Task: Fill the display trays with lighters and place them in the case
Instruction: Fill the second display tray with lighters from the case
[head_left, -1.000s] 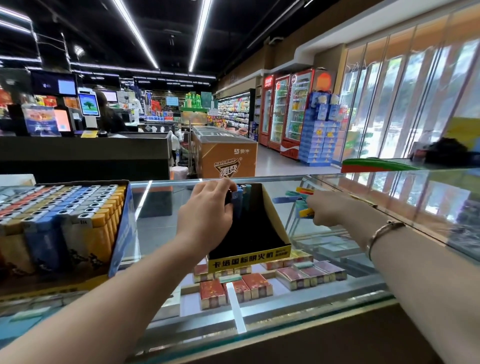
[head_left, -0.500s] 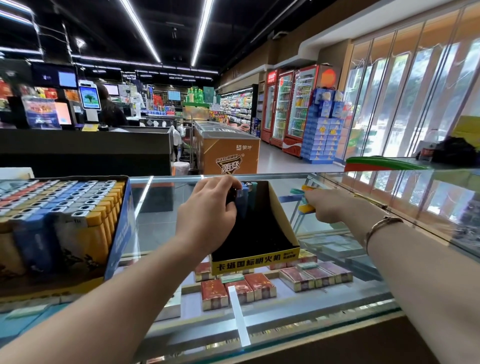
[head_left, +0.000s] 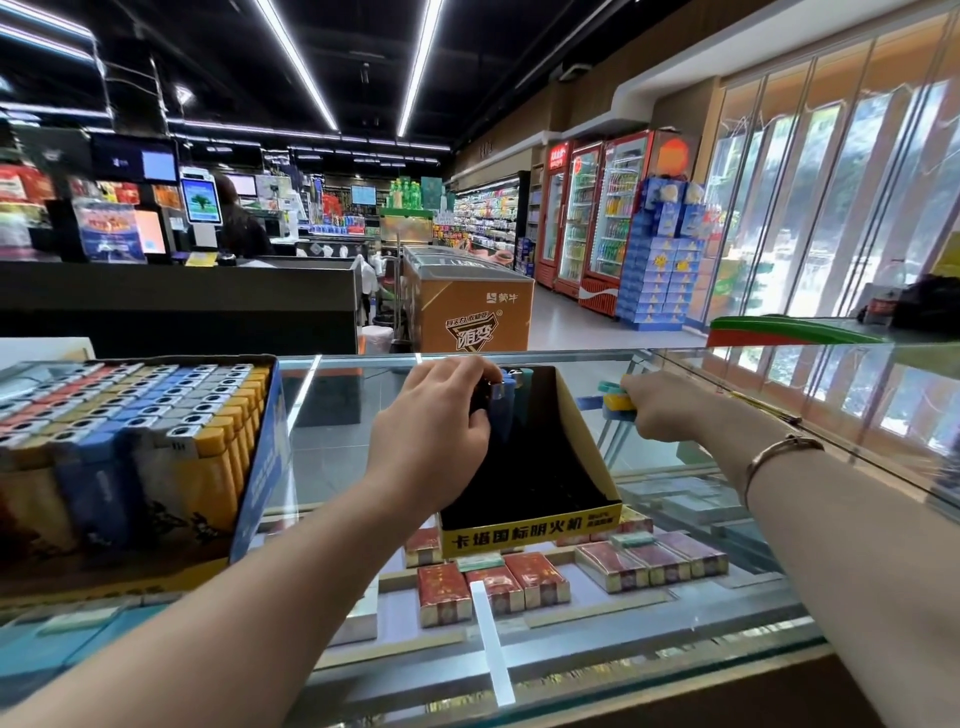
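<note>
A black display tray (head_left: 545, 467) with a yellow front label stands on the glass case top (head_left: 332, 447). A few blue and teal lighters (head_left: 511, 395) stand upright at its back. My left hand (head_left: 431, 436) curls over the tray's back left corner, fingers on those lighters. To the tray's right, my right hand (head_left: 662, 410) grips a bunch of loose lighters (head_left: 615, 402), yellow, blue and teal, lying on the glass. At far left sits a full blue tray (head_left: 260, 447) packed with several rows of lighters.
Cigarette cartons (head_left: 493, 587) lie inside the case under the glass. A raised glass shelf (head_left: 831, 395) runs along the right. Beyond the case stand a dark checkout counter (head_left: 176, 306), an orange freezer chest (head_left: 467, 306) and red drink coolers (head_left: 597, 213).
Both hands stay almost where they were. My left hand has shifted slightly on the upright lighters; my right hand keeps hold of the loose bunch.
</note>
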